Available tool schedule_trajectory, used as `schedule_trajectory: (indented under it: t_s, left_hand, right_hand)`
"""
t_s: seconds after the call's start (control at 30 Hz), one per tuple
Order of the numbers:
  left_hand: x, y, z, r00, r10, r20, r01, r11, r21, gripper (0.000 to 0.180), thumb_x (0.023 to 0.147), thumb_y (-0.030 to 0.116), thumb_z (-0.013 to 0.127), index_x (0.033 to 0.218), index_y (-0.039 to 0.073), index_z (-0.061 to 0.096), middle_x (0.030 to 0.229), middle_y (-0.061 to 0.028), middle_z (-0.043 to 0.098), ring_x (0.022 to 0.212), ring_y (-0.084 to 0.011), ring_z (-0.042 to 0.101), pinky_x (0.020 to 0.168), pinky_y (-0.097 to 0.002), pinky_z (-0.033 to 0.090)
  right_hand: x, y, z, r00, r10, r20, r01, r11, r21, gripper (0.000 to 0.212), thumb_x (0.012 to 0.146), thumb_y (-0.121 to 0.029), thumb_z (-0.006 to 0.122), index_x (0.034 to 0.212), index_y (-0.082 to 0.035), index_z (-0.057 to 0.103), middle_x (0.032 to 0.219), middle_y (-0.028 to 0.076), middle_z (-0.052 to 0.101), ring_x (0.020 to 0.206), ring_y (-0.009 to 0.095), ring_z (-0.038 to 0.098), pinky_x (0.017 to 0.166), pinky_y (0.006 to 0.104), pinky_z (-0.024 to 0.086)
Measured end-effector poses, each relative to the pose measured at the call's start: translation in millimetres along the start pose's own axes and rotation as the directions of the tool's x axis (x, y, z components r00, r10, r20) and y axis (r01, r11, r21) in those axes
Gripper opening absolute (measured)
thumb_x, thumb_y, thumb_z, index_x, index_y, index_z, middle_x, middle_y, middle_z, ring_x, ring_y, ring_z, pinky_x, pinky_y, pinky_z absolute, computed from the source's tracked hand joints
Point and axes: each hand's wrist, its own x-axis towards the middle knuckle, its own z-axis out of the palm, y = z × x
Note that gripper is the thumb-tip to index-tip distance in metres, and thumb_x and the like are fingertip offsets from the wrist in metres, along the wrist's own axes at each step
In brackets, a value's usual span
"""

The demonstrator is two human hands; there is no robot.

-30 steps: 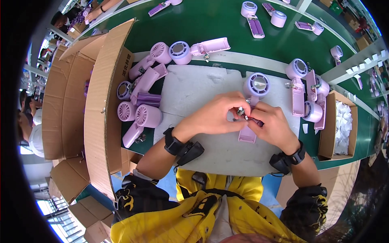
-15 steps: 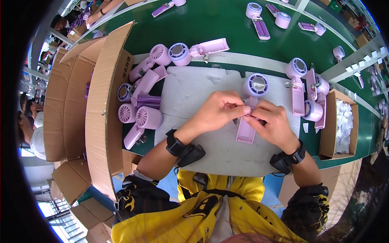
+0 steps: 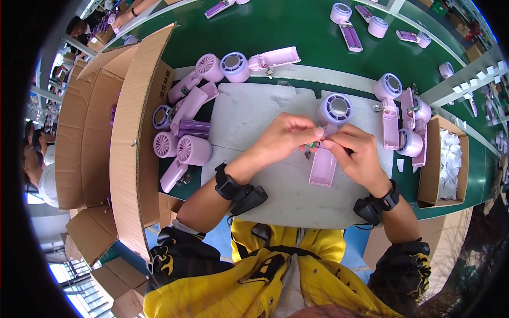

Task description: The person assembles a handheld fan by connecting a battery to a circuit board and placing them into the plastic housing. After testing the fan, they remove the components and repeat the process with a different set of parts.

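A pink handheld fan lies on the grey-white foam sheet (image 3: 254,124) in front of me, its round head (image 3: 338,109) away from me. Its open handle shell (image 3: 322,168) points toward me. Over the neck, my left hand (image 3: 290,139) pinches a small green circuit board (image 3: 313,144) with thumb and index finger. My right hand (image 3: 356,152) is closed beside it, thumb and fingertips together at the board's edge and thin wires. Whatever sits between the right fingertips is too small to make out. Both wrists wear black straps with small black devices.
Pink fan parts (image 3: 194,150) pile up at left beside a large open cardboard box (image 3: 127,143). More open fans (image 3: 390,124) lie at right, near a small carton (image 3: 428,183) of white paper pieces. Several fans rest on the green belt (image 3: 275,29) beyond a metal rail.
My left hand has drawn back slightly, and the green circuit board now shows between the hands. My right fingers have shifted a little. Fans on the far belt have slid right.
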Motion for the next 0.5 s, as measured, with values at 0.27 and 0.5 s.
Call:
schedule_trajectory:
  t_s: [0.27, 0.5]
  left_hand:
    - [-3.5, 13.6, 7.3, 0.999, 0.015, -0.042, -0.012, 0.998, 0.061, 0.022, 0.096, 0.021, 0.062, 0.1, 0.002, 0.071, 0.084, -0.0018, 0.067, 0.073, -0.0086, 0.06, 0.063, -0.0251, 0.047]
    - [-4.8, 10.3, 5.1, 0.982, 0.19, 0.007, -0.188, 0.967, 0.171, 0.016, 0.091, 0.006, 0.065, 0.106, 0.004, 0.071, 0.092, -0.0026, 0.067, 0.076, -0.0104, 0.06, 0.067, -0.0234, 0.048]
  right_hand:
    - [2.1, -1.7, -1.0, 0.996, 0.073, -0.042, -0.071, 0.996, 0.061, 0.008, 0.084, -0.004, 0.071, 0.089, 0.001, 0.071, 0.075, 0.009, 0.062, 0.061, 0.017, 0.055, 0.054, 0.0283, 0.041]
    - [1.8, 1.8, -2.5, 0.996, 0.086, -0.021, -0.083, 0.989, 0.121, 0.006, 0.084, -0.003, 0.07, 0.088, 0.001, 0.07, 0.075, 0.008, 0.06, 0.063, 0.016, 0.054, 0.054, 0.0276, 0.04]
